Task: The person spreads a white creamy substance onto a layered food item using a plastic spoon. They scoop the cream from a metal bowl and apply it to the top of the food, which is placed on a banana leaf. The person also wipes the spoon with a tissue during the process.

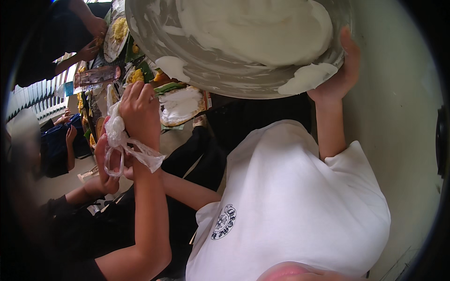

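My right hand (336,77) grips the rim of a large, round metal basin (225,86), its thumb up along the edge and its fingers partly hidden. Thick white paste (262,33) coats the inside of the basin. My left forearm reaches left, passing behind another person's bare forearm (150,206). Only a bit of my left hand (129,173) shows past that arm, so its fingers cannot be made out. Close by, that person's raised hand (140,105) is at a knotted clear plastic bag (117,131), whose loose ends hang over the wrist.
Beyond the hands, a crowded table holds a white-coated tray (180,105), a plate of yellow food (118,30), green leaves (146,70) and a clear pinkish glass (97,77). Other people's hands (93,40) work at the far left. A pale wall or floor (398,93) lies right.
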Tool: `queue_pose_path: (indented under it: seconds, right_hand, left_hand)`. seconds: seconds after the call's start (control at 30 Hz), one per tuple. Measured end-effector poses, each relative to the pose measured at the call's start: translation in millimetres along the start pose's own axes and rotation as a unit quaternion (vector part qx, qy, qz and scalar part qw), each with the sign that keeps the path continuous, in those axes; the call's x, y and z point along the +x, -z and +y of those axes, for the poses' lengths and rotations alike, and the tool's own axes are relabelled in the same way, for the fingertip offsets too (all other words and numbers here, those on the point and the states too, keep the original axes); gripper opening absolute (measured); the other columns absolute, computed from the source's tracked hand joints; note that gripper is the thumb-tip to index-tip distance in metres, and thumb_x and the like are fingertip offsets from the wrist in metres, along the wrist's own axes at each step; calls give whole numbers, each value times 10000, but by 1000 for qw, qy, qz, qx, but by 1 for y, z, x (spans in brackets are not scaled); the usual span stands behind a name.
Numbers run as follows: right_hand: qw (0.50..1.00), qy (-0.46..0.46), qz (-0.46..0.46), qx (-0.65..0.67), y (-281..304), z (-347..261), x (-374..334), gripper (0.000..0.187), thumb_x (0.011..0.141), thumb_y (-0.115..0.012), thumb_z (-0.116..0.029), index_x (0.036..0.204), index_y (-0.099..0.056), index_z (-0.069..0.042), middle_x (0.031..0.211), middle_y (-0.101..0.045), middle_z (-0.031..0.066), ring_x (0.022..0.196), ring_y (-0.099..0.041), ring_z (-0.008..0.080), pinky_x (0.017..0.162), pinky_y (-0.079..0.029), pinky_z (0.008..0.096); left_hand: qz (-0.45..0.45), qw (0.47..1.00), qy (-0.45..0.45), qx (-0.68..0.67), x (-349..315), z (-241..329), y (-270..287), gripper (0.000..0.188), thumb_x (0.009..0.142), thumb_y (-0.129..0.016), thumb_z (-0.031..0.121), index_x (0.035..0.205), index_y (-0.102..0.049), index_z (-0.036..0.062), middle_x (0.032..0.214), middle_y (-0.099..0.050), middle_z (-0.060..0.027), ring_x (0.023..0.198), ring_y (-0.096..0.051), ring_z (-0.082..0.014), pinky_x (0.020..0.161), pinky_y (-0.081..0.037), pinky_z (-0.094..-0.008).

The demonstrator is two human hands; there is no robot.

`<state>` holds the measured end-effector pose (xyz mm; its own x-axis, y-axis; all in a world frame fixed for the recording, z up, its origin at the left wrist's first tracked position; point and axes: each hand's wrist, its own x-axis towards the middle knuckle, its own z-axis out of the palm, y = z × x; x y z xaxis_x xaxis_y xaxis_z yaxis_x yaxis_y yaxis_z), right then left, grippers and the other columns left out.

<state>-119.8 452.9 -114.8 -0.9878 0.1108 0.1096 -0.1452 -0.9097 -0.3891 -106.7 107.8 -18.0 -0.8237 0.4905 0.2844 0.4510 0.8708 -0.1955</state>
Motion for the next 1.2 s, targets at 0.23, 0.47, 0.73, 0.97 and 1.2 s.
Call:
queue_pose_path:
  seconds: [0.23,0.47,0.73,0.97,1.2]
  right_hand:
    - [1000,4,26,-15,2,3,1,501,987,-411,-388,1298,-541,-18,1300,-594,129,1212,-568,260,1025,-456,399]
    - [997,30,45,-47,13,9,0,485,991,-412,-378,1290,-548,-21,1301,-594,127,1212,-568,261,1023,-460,404]
    - [1000,6,17,-24,5,7,-1,484,997,-395,-374,1294,-541,-21,1306,-589,129,1219,-563,264,1025,-458,411]
    - [998,19,52,-43,6,8,-2,495,994,-396,-385,1306,-531,-25,1313,-583,130,1224,-559,264,1024,-459,416]
    - [997,5,68,-47,1,7,-3,507,989,-394,-393,1312,-525,-25,1316,-580,131,1231,-553,273,1031,-453,424]
  left_hand:
    - [9,999,27,-26,1,-3,0,133,629,-636,-25,666,-512,6,727,-520,-112,722,-576,-291,614,-472,-404]
    - [8,1000,-17,-12,-6,-3,-3,141,622,-633,-20,664,-501,4,737,-532,-114,724,-576,-287,616,-476,-396]
    - [6,1000,-5,-12,-3,6,1,128,616,-625,-32,673,-514,-6,736,-549,-120,742,-600,-295,611,-464,-396]
    - [13,1000,-5,-28,2,6,3,151,608,-628,-30,682,-498,-9,741,-553,-121,738,-595,-300,616,-470,-392]
    - [40,999,-14,-29,5,9,1,141,564,-610,11,617,-479,1,720,-531,-102,723,-584,-269,601,-478,-376]
